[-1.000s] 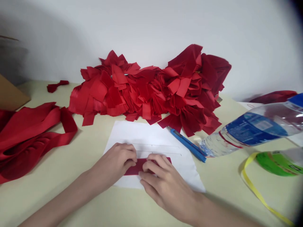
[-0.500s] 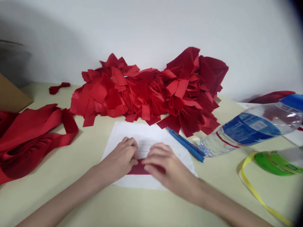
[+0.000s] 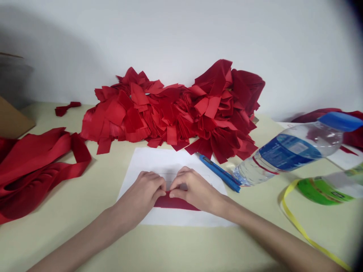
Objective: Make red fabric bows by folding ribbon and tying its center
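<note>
A strip of red ribbon [image 3: 177, 203] lies crosswise on a white sheet of paper [image 3: 153, 156] marked with thin drawn lines. At its far edge, my left hand [image 3: 146, 190] is closed, thumb and fingers pinching the ribbon. Close beside it, my right hand [image 3: 195, 190] pinches the same edge between thumb and curled fingers. Only a narrow gap separates the two thumbs. Part of the ribbon's left end is hidden by my left hand.
Beyond the paper is a large heap of cut red ribbon pieces [image 3: 170, 113]. A long loose red ribbon [image 3: 42, 170] is on the left. To the right are a blue utility knife [image 3: 219, 173], a tilted water bottle [image 3: 292, 149], a green-labelled bottle [image 3: 323, 190] and a yellow strap [image 3: 297, 224].
My right hand has come down and closed on the ribbon's far edge beside my left. The view has shifted slightly, so the surroundings sit a little further left.
</note>
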